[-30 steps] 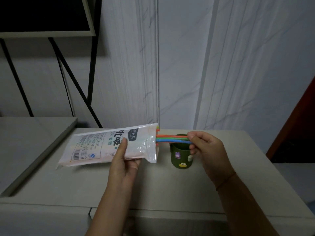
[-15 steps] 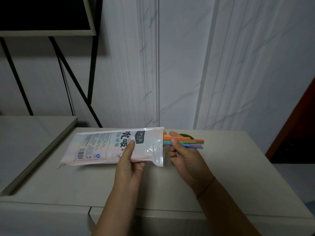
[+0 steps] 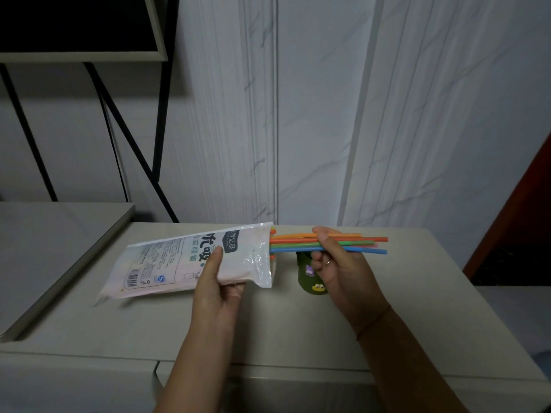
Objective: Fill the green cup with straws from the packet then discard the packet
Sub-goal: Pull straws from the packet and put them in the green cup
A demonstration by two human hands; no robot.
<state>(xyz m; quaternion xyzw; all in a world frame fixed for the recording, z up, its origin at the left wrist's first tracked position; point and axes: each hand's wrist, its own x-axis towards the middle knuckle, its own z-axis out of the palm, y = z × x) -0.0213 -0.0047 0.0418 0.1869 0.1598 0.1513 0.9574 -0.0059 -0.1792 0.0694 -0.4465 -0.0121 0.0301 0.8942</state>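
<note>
Against a pale marble-veined wall, a person is working at an off-white countertop, seen from the head camera looking forward and down.

The left hand is gripping a white printed straw packet near its open mouth, the thumb lying across the printed face and the fingers curling underneath. The packet is hovering above the counter, lying almost flat with its open end raised a little and pointing right.

The right hand is pinching a bundle of coloured straws, orange, red, green and blue, with the thumb on top and the fingers curled beneath. The straws are running level. Their left ends are sitting inside the packet's mouth and their right ends are poking out past the hand.

The green cup, carrying small cartoon stickers, is standing on the counter directly under the straws. It is partly hidden behind the right hand, and its inside cannot be seen.

A thin dark cord is circling the right wrist.

To the left, a second grey surface is adjoining the counter. Above it, a black metal frame is rising toward a dark panel with a light border. A reddish-brown edge is showing at far right.
</note>
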